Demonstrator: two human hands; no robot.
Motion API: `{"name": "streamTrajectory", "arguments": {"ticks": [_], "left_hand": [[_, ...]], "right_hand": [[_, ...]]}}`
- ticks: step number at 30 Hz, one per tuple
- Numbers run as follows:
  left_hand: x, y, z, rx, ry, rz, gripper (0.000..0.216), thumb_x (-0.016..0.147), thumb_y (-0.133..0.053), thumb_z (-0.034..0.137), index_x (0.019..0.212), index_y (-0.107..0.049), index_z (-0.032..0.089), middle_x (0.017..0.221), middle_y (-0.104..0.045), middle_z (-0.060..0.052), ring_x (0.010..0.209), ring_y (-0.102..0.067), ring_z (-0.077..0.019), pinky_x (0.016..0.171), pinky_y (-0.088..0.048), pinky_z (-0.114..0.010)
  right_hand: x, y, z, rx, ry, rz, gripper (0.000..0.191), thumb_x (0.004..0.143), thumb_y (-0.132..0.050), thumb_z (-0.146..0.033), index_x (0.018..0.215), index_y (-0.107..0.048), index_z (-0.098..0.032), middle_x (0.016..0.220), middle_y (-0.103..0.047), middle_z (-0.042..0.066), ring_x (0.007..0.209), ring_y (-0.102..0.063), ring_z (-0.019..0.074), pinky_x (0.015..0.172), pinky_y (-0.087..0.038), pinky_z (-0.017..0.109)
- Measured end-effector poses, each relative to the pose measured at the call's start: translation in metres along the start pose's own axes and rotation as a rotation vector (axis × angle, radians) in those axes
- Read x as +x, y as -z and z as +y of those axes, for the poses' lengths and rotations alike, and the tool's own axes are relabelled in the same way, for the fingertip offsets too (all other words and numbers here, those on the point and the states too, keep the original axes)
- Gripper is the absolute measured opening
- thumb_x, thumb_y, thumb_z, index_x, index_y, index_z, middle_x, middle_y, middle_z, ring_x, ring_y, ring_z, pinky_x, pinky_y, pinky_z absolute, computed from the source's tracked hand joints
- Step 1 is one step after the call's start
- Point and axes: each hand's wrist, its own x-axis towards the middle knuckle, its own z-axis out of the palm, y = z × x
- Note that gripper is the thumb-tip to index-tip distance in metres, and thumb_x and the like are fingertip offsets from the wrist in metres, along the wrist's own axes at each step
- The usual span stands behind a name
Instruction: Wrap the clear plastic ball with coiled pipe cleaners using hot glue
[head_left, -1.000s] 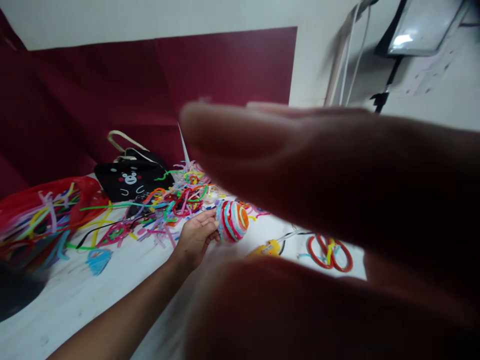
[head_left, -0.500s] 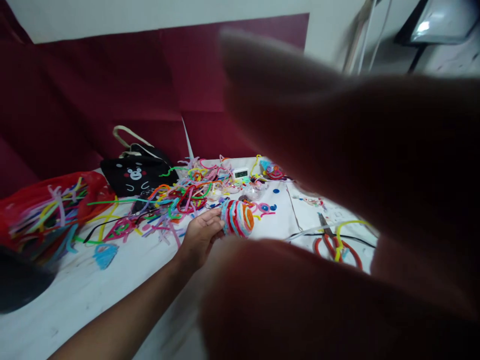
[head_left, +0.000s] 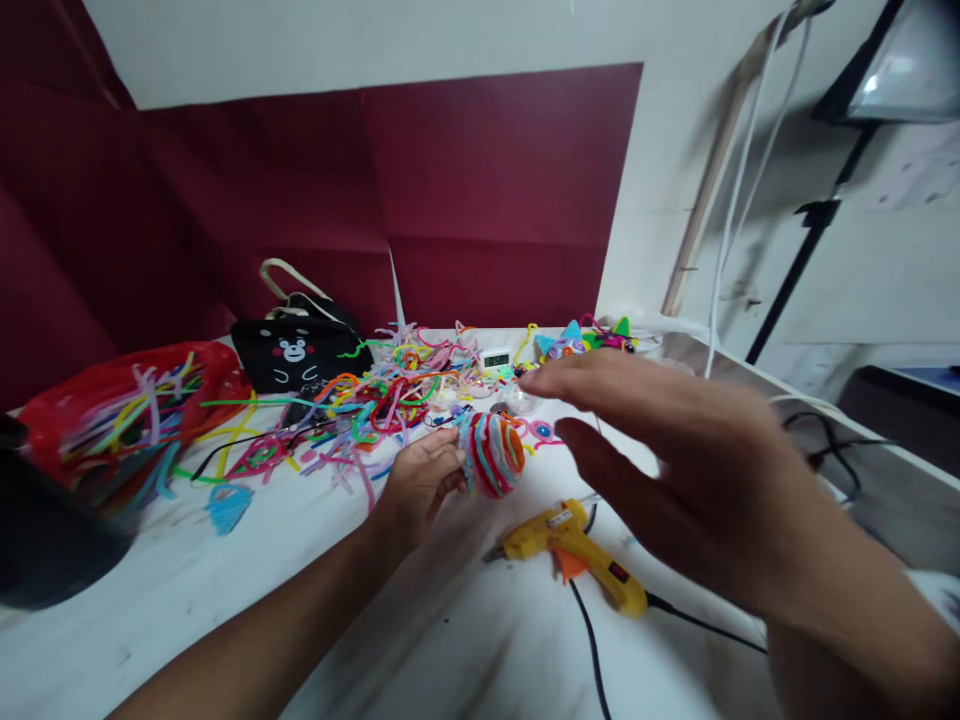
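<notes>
My left hand [head_left: 426,478] grips a round ball [head_left: 491,455] striped in red, light blue, white and orange, which looks wound from pipe cleaners. Its fingers pinch the ball's left side above the white table. Raised in the air to the right, my right hand [head_left: 675,470] holds nothing; its thumb and fingers are apart. Below and between the hands lies a yellow hot glue gun [head_left: 574,545] with its nozzle pointing left and a black cord. Part of the table behind my right hand is hidden.
A heap of colourful pipe cleaners [head_left: 390,390] covers the back of the table, with a small digital clock [head_left: 495,360] behind. Left are a red bag [head_left: 225,385] of pipe cleaners, a black bear-face bag [head_left: 300,350] and a light blue piece [head_left: 228,508]. A lamp stand [head_left: 814,230] rises at right.
My right hand, earlier close before the camera and blurred, has moved away from it and down. The glue gun has come into view. My left hand still holds the ball.
</notes>
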Motion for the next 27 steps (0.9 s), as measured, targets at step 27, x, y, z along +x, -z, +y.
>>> {"name": "streamTrajectory", "arguments": {"ticks": [27], "left_hand": [[0.0, -0.002, -0.01, -0.175, 0.104, 0.047, 0.014, 0.068, -0.076, 0.014, 0.069, -0.062, 0.013, 0.059, -0.061, 0.003, 0.05, -0.055, -0.0077, 0.05, -0.043, -0.019]], "right_hand": [[-0.044, -0.108, 0.035, 0.026, -0.285, -0.373, 0.06, 0.083, -0.066, -0.022, 0.138, -0.043, -0.016, 0.139, -0.047, 0.019, 0.128, -0.051, 0.0312, 0.103, -0.048, 0.046]]}}
